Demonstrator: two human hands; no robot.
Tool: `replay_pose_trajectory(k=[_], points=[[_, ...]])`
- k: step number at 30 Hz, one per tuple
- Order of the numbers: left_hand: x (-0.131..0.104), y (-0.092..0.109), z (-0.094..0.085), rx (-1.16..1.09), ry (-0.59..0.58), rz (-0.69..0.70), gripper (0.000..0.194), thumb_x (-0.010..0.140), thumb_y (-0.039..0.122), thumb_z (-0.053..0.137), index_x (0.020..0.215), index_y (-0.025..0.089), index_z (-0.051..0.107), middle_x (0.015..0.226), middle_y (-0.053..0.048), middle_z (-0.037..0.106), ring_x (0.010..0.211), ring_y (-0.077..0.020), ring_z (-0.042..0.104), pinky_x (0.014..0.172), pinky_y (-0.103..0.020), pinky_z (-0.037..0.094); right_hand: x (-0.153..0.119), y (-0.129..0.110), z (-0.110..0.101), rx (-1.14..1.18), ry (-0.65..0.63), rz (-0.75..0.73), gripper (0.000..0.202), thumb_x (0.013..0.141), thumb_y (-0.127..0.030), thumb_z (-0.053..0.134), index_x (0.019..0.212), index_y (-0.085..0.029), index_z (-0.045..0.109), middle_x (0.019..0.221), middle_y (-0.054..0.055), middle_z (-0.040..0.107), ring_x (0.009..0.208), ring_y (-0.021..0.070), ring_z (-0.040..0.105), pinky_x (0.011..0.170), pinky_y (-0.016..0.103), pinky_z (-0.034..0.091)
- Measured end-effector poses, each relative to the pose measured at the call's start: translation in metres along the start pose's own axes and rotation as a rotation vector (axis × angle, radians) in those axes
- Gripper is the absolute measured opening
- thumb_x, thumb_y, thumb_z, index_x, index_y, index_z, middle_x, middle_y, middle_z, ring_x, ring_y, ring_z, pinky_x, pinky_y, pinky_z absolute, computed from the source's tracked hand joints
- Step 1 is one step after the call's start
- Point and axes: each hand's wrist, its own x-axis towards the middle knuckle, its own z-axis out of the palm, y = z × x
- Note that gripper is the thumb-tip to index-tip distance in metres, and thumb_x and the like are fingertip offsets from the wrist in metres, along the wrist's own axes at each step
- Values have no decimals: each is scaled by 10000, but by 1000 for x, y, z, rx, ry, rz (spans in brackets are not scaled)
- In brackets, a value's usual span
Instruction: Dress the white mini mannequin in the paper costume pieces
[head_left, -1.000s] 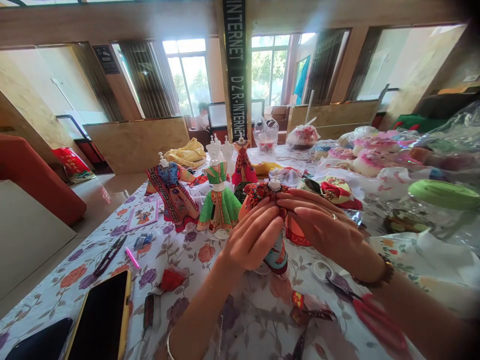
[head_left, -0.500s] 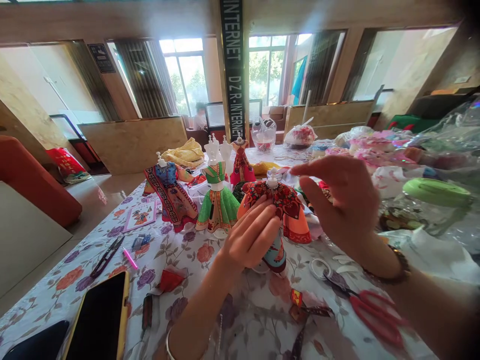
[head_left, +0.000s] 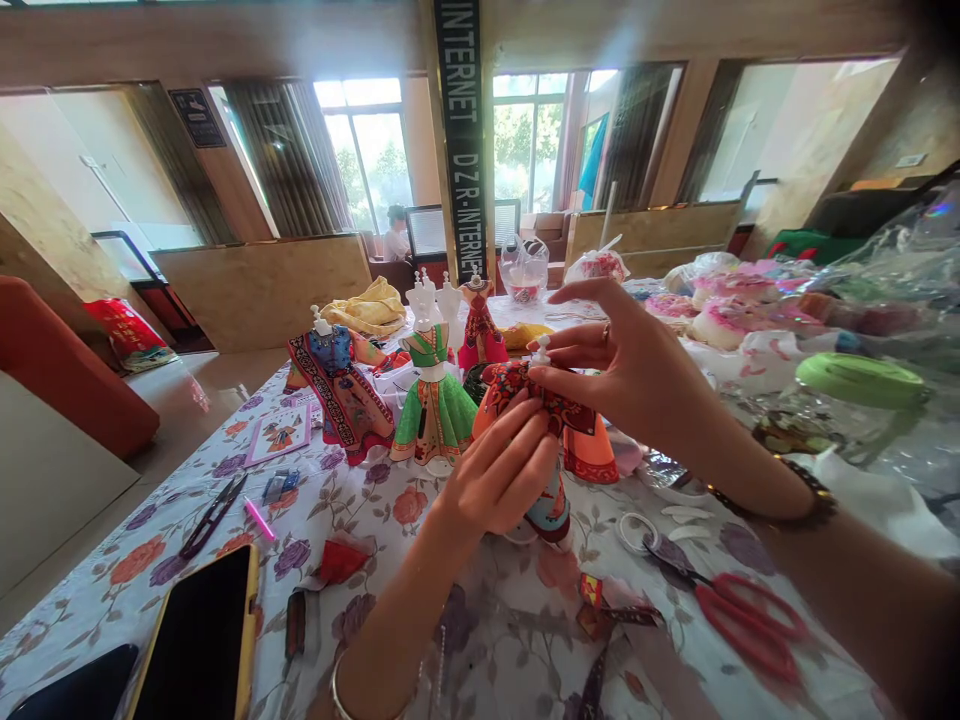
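A small mannequin (head_left: 541,352) with a white neck knob wears a red patterned cape (head_left: 577,408) with orange panels (head_left: 591,455) and a light blue lower part (head_left: 551,510). My left hand (head_left: 499,465) is closed on the front of the cape, its fingers pressed together. My right hand (head_left: 630,365) reaches over from the right, its fingers spread around the neck and the top of the cape; the thumb touches near the collar. To the left stand a green dressed mannequin (head_left: 435,400) and a blue and pink one (head_left: 345,385).
Red-handled scissors (head_left: 750,615) lie at the right, near a white ring (head_left: 638,533). Two phones, one in a yellow case (head_left: 196,635), dark snips (head_left: 214,515) and a pink pen (head_left: 259,519) lie left. A green-lidded jar (head_left: 861,380) stands right. A person (head_left: 397,234) sits far back.
My right hand has moved left and down from the air beside the mannequin to its neck. My left hand stays on the cape. The view has shifted slightly.
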Motion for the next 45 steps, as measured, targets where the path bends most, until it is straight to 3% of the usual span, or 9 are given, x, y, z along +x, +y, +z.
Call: replay_pose_trajectory(k=[5, 15, 18, 21, 25, 29, 34, 38, 45], points=[[0, -2, 0, 44, 26, 22, 198, 768, 66, 659, 955, 89, 599, 982, -138, 695, 1108, -252, 600, 947, -469, 550, 1, -5, -5, -34, -40, -24, 534, 668, -206, 697, 1163, -258, 503, 774, 7, 693, 800, 239, 702, 716, 365, 595], [1, -5, 1, 114, 65, 38, 209, 758, 77, 660, 949, 124, 591, 925, -100, 716, 1020, -210, 640, 906, -410, 559, 1, -10, -3, -150, -55, -99, 509, 714, -160, 655, 1194, -215, 496, 757, -8, 711, 757, 203, 705, 695, 340, 583], [5, -1, 1, -36, 102, -88, 260, 788, 95, 627, 1034, 126, 550, 958, -103, 691, 1006, -214, 646, 867, -409, 574, 2, -9, -2, -158, -47, -111, 504, 720, -179, 665, 1194, -227, 500, 759, -9, 710, 728, 201, 703, 680, 342, 585], [11, 2, -1, -202, 187, -328, 307, 818, 39, 558, 1098, 161, 526, 1025, -87, 658, 986, -172, 646, 827, -348, 581, 2, -7, -2, -136, -40, -124, 496, 713, -204, 685, 1178, -233, 515, 747, -6, 708, 720, 208, 705, 677, 352, 587], [21, -2, -3, -234, 245, -602, 257, 818, 104, 607, 1034, 239, 571, 1034, -26, 645, 993, -155, 629, 870, -362, 553, 2, -6, -4, -98, -48, -126, 475, 717, -247, 696, 1162, -246, 529, 750, -3, 710, 728, 216, 708, 680, 368, 592], [28, -13, -6, -325, 164, -823, 268, 772, 210, 691, 1024, 243, 608, 1051, -22, 660, 1058, -172, 607, 997, -413, 480, 0, -4, -4, -73, -47, -121, 483, 711, -255, 712, 1159, -242, 531, 753, 2, 714, 736, 215, 708, 682, 363, 597], [36, -29, -11, -676, 10, -1009, 271, 738, 272, 722, 991, 226, 636, 1049, -32, 692, 1023, -163, 641, 996, -392, 493, -1, -3, -4, -74, -35, -108, 483, 701, -258, 729, 1143, -247, 534, 775, 4, 717, 758, 215, 709, 719, 373, 596], [44, -45, -13, -787, -105, -1014, 309, 683, 277, 763, 957, 194, 647, 1031, -58, 705, 1011, -180, 655, 978, -372, 504, -1, -2, -4, -36, -31, -92, 473, 702, -256, 734, 1132, -244, 536, 813, 12, 715, 772, 215, 711, 727, 365, 593], [57, -61, -16, -896, -347, -934, 344, 669, 253, 760, 990, 209, 646, 1012, -63, 709, 960, -202, 672, 765, -297, 586, -2, 7, -7, -33, -46, -115, 453, 733, -341, 714, 1138, -254, 533, 910, 22, 712, 837, 221, 709, 761, 372, 585]])
